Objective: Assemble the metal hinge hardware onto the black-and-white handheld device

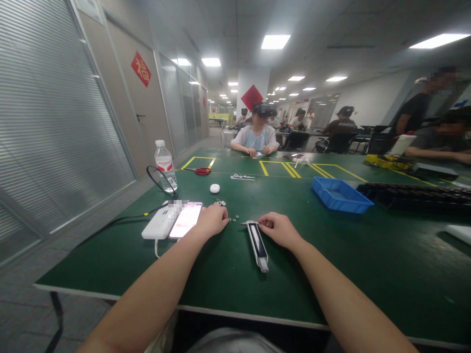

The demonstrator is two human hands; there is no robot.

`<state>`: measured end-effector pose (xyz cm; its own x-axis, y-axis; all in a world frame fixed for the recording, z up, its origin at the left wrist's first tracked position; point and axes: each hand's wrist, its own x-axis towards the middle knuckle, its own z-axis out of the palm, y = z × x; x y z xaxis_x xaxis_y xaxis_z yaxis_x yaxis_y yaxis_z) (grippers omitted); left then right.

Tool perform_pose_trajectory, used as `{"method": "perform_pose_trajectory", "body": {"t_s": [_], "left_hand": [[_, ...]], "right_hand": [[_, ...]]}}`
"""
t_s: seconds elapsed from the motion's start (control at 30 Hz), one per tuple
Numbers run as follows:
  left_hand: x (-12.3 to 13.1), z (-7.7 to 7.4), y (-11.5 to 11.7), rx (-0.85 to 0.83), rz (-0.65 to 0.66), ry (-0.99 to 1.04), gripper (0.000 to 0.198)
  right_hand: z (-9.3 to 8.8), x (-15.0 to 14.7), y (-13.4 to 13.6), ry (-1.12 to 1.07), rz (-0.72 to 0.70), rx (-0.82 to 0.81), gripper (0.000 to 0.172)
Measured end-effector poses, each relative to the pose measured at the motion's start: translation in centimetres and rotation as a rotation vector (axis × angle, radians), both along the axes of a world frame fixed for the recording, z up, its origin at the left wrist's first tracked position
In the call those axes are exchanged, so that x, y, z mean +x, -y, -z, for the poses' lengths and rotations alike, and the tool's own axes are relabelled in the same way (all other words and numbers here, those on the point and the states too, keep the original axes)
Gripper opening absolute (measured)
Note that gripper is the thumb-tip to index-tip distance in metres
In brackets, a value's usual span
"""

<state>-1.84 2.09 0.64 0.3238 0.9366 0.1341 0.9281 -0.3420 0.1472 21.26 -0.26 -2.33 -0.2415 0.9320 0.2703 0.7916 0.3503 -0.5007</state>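
Note:
On the green table, a long white-framed device with a dark middle (257, 242) lies between my hands. My right hand (277, 228) is at its far end, fingers closed in a pinch by a thin metal rod (245, 223) that crosses that end. My left hand (214, 219) rests beside the lit phone (187, 220), fingers bent together near several tiny metal nuts (234, 219); whatever its fingertips hold is hidden. More small metal parts (221, 202) lie just beyond my left hand. A round white case (215, 188) sits farther back.
A white power bank (159, 223) and a water bottle (166, 166) stand at the left with black cables. Red-handled scissors (202, 171) lie behind. A blue tray (342, 195) is at the right. Across the table (294, 294) sits a person (257, 135).

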Motion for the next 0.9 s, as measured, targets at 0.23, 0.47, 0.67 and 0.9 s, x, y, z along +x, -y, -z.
{"method": "perform_pose_trajectory", "body": {"t_s": [0.23,0.47,0.67,0.9], "left_hand": [[1.3,0.7,0.4,-0.011,0.070,0.232,0.011],[2.2,1.2,0.9,0.016,0.146,0.307,0.012],[2.2,0.8,1.1,-0.034,0.159,0.354,0.014],[1.9,1.1,0.9,-0.075,0.203,0.404,0.015]], "right_hand": [[0.1,0.0,0.0,-0.019,-0.008,0.008,0.015],[0.1,-0.1,-0.1,-0.016,-0.011,0.005,0.014],[0.2,0.0,-0.2,-0.007,-0.008,0.007,0.014],[0.3,0.1,-0.1,-0.023,-0.017,0.020,0.013]]}}
